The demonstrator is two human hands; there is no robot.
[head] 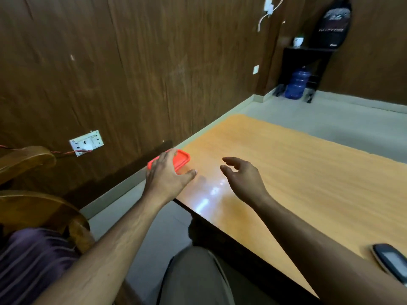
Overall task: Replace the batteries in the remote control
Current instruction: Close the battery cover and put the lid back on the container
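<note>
A red lidded box [181, 159] sits at the near left corner of the wooden table [297, 172]. My left hand [168, 172] lies over the box's near side with fingers spread; whether it grips the box I cannot tell. My right hand [242, 175] hovers open above the table just right of the box, fingers curled loosely, holding nothing. A dark remote control [389, 264] with a grey screen lies at the table's near right edge, beside my right forearm. No batteries are visible.
A brown wood-panelled wall with a white socket plate [87, 143] runs along the left. Wooden chair backs [33, 208] stand at lower left. In the far corner are a blue water jug [297, 84] and a dark shelf [306, 62].
</note>
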